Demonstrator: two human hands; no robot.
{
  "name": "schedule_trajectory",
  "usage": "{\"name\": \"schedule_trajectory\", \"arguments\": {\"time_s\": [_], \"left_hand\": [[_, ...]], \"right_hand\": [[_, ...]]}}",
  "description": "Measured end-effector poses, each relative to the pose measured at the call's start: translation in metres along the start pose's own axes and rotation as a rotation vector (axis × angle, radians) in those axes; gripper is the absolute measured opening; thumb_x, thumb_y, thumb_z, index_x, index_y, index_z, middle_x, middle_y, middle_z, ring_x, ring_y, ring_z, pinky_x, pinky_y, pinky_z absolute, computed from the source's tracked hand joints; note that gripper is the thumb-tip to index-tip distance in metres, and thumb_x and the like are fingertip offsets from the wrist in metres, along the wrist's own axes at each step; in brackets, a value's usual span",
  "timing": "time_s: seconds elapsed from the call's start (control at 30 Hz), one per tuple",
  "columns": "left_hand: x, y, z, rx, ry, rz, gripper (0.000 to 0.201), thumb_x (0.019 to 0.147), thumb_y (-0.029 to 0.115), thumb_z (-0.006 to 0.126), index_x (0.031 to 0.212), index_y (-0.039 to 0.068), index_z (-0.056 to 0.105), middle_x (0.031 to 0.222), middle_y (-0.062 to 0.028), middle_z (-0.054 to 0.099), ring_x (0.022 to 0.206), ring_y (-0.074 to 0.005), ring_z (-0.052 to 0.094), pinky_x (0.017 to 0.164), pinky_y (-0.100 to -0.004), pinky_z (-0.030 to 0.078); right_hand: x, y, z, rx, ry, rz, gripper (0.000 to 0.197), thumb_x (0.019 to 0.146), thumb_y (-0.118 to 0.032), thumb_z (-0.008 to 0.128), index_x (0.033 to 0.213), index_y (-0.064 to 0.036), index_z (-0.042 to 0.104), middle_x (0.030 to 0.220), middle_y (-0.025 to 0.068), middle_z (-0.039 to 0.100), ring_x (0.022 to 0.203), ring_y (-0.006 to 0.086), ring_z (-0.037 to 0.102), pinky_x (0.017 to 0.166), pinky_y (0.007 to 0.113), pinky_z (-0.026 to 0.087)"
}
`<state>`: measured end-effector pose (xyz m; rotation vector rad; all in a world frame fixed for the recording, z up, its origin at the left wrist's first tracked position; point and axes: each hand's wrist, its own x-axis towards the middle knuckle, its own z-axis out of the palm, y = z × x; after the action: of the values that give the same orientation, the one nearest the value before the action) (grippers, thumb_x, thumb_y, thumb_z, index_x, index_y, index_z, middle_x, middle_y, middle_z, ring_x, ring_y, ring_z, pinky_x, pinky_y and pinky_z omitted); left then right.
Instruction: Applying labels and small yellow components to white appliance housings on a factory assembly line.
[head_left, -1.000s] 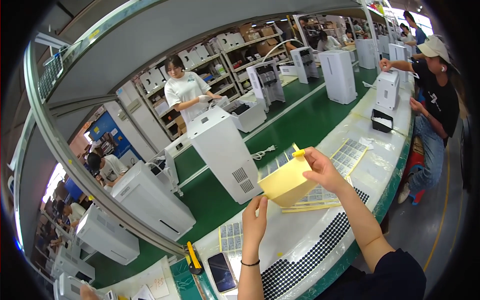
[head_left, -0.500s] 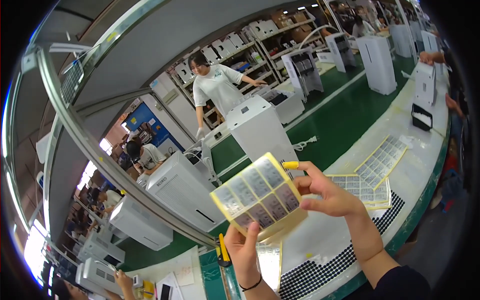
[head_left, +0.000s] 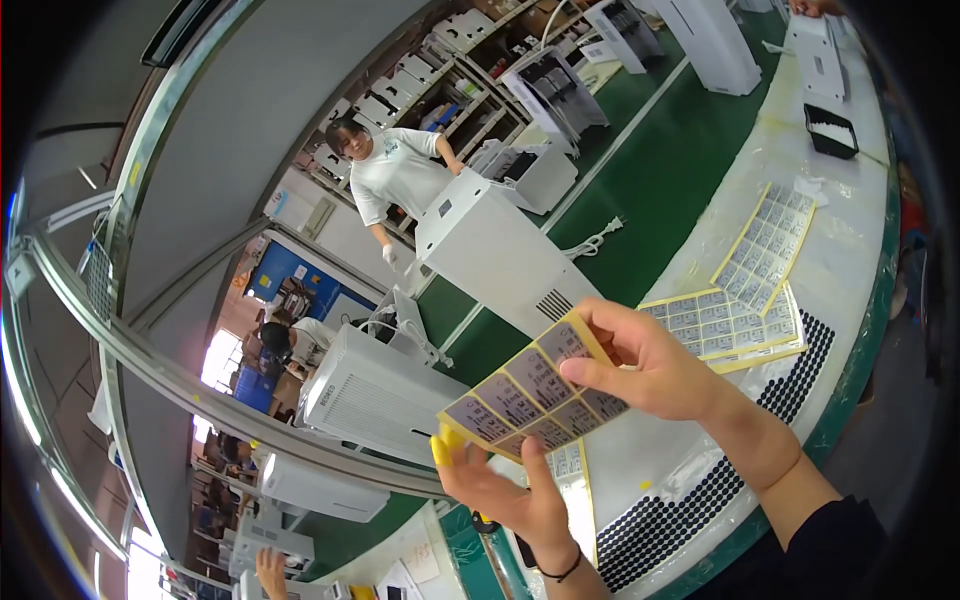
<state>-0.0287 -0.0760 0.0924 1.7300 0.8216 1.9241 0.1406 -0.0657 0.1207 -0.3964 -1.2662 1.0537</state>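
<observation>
A yellow-edged sheet of silvery labels (head_left: 535, 385) is held up tilted in front of me. My right hand (head_left: 650, 365) pinches its right end, thumb on the printed face and fingers behind. At the lower left edge, my left hand (head_left: 510, 495) has its thumb over the front. Its yellow-capped fingertips (head_left: 442, 448) show by the left corner, and part of that grip is hidden. More label sheets (head_left: 735, 322) lie overlapping on the bench to the right. Another label sheet (head_left: 575, 490) lies below the raised one, partly covered by my left hand.
Rows of small black dots (head_left: 670, 515) lie along the bench's near edge. A white machine (head_left: 505, 255) stands on the green conveyor (head_left: 660, 190) straight ahead, its coiled cord (head_left: 595, 240) beside it. A black tray (head_left: 830, 132) sits far right. A co-worker (head_left: 395, 175) stands across the line.
The view has shifted, and the raised label sheet is tilted differently, its glare gone. My left hand's fingers have come into sight at its left corner. The co-worker's hand now touches the white machine's top.
</observation>
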Motion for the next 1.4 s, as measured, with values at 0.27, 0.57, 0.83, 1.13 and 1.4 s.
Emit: {"name": "schedule_trajectory", "arguments": {"time_s": [0.27, 0.57, 0.83, 1.13, 1.4], "left_hand": [[-0.016, 0.012, 0.006, 0.973, -0.113, 0.450, 0.082, 0.077, 0.016, 0.075, 0.139, -0.005, 0.028, 0.137, -0.0289, 0.036, 0.126, -0.0451, 0.038, 0.105, -0.0558, 0.025], [-0.018, 0.003, 0.004, 0.340, -0.090, 0.298, 0.064, 0.077, -0.006, 0.068, 0.131, -0.008, 0.034, 0.112, -0.0212, 0.055, 0.088, -0.0273, 0.064, 0.074, -0.0315, 0.055], [-0.021, 0.005, -0.002, 0.526, 0.029, 0.337, 0.035, 0.081, -0.006, 0.063, 0.114, -0.009, 0.053, 0.096, -0.0215, 0.062, 0.082, -0.0308, 0.065, 0.070, -0.0326, 0.054], [-0.018, 0.007, 0.002, 0.308, -0.052, 0.208, 0.032, 0.082, 0.000, 0.064, 0.112, -0.007, 0.056, 0.101, -0.0206, 0.064, 0.086, -0.0313, 0.065, 0.073, -0.0342, 0.052], [-0.021, 0.011, 0.004, 0.071, -0.035, 0.104, 0.048, 0.080, -0.005, 0.064, 0.125, -0.009, 0.046, 0.106, -0.0174, 0.063, 0.089, -0.0210, 0.065, 0.079, -0.0293, 0.052]], "right_hand": [[-0.011, -0.011, 0.010, -0.158, -0.175, 0.020, 0.013, 0.088, -0.009, 0.064, 0.096, -0.0026, 0.057, 0.078, 0.0001, 0.057, 0.073, 0.0059, 0.051, 0.067, 0.023, 0.044], [-0.017, -0.010, 0.024, -0.330, -0.293, -0.152, 0.025, 0.085, -0.020, 0.066, 0.104, -0.0055, 0.058, 0.092, 0.0094, 0.063, 0.082, 0.0262, 0.063, 0.072, 0.031, 0.050], [-0.016, -0.007, 0.029, -0.559, -0.016, -0.546, 0.035, 0.076, -0.011, 0.076, 0.102, -0.0036, 0.055, 0.083, 0.0089, 0.059, 0.069, 0.0245, 0.059, 0.063, 0.033, 0.047], [-0.019, -0.002, 0.034, -0.523, -0.130, -0.493, 0.034, 0.085, -0.020, 0.064, 0.112, -0.0068, 0.050, 0.086, 0.0078, 0.060, 0.070, 0.0233, 0.061, 0.062, 0.033, 0.048], [-0.018, 0.000, 0.027, -0.372, -0.212, -0.322, 0.031, 0.085, -0.015, 0.062, 0.112, -0.0069, 0.050, 0.088, 0.0095, 0.061, 0.071, 0.0245, 0.062, 0.063, 0.032, 0.050]]}}
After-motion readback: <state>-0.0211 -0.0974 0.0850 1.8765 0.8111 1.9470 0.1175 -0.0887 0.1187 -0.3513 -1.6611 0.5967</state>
